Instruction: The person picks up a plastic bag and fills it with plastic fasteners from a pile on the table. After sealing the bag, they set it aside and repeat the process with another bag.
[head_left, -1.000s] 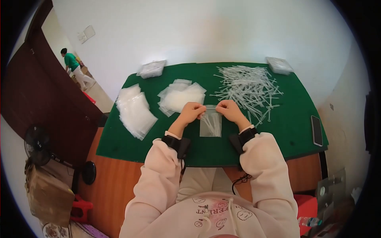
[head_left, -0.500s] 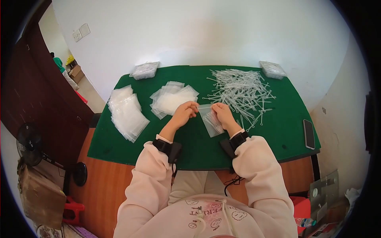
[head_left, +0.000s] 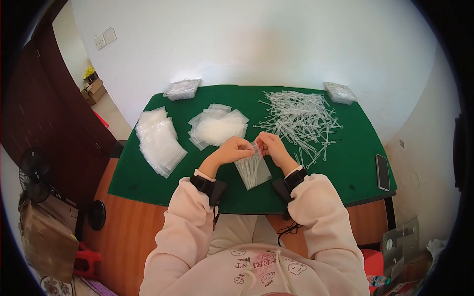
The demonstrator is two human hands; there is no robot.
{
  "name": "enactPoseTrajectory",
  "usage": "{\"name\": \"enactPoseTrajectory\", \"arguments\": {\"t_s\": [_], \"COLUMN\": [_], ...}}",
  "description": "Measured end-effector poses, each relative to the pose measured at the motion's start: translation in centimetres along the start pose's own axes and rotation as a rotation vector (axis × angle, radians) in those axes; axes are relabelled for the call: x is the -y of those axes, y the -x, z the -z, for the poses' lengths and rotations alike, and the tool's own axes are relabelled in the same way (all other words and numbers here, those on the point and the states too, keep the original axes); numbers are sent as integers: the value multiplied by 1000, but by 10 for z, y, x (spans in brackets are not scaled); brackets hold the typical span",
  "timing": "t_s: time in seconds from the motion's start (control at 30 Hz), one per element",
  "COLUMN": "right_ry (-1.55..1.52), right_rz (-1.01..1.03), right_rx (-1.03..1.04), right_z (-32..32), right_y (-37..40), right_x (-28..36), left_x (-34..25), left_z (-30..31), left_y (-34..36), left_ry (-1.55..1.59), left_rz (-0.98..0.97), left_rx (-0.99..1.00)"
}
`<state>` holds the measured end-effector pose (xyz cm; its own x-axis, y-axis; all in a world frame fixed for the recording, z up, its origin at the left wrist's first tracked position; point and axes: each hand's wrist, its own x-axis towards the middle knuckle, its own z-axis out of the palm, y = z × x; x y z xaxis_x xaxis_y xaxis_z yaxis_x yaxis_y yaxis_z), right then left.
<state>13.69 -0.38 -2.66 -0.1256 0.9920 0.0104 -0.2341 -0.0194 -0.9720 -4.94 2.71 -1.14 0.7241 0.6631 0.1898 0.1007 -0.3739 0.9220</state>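
A clear zip bag (head_left: pixel 253 172) with several thin clear plastic sticks inside hangs between my hands, over the near middle of the green table. My left hand (head_left: pixel 234 150) pinches its top edge on the left. At the top right corner, the bent fingers of my right hand (head_left: pixel 273 148) close on the same edge. Beyond my left hand lies a fanned pile of empty clear bags (head_left: pixel 218 126). A loose heap of clear plastic sticks (head_left: pixel 298 116) spreads out behind my right hand.
Overlapping flat bags (head_left: pixel 160 143) lie at the left of the green table (head_left: pixel 197 183). Clear boxes stand at the back left (head_left: pixel 182 89) and back right (head_left: pixel 339 92). A phone (head_left: pixel 382 172) lies at the right edge. A fan (head_left: pixel 37 175) stands at the far left.
The bag has moved nearer to my body and a little left. My left hand has gone from open beside it to gripping its top edge. The person in the doorway is out of view.
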Motion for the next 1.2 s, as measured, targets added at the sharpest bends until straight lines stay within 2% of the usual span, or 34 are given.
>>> {"name": "enactPoseTrajectory", "arguments": {"t_s": [0.07,0.2,0.37,0.47,0.63,0.73,0.77,0.87,1.03,1.13,1.2], "right_ry": [62,231,275,312,381,636,636,760,822,854,801], "right_rz": [44,128,67,173,217,361,362,546,532,367,333], "right_rx": [142,158,137,-36,-183,-102,-105,-4,18,78,60], "right_z": [0,-2,1,5,15,12,10,-1,0,3,4], "right_y": [0,1,0,-6,-8,-6,-4,3,6,5,3], "right_x": [-3,-6,-5,-11,-12,-9,-8,-7,-2,-1,-1], "left_x": [2,3,5,8,12,17,18,21,19,20,19], "left_z": [-1,-2,-5,2,13,11,12,-4,-5,-3,0], "left_y": [0,-4,-4,-4,-4,-3,-5,-5,-6,-6,-6], "left_ry": [-32,13,23,27,102,78,64,-15,-122,-118,-117], "left_rz": [68,125,109,135,186,148,127,65,58,73,79], "left_rx": [1,-37,-72,-117,-181,-149,-132,-95,-138,-158,-169]}}
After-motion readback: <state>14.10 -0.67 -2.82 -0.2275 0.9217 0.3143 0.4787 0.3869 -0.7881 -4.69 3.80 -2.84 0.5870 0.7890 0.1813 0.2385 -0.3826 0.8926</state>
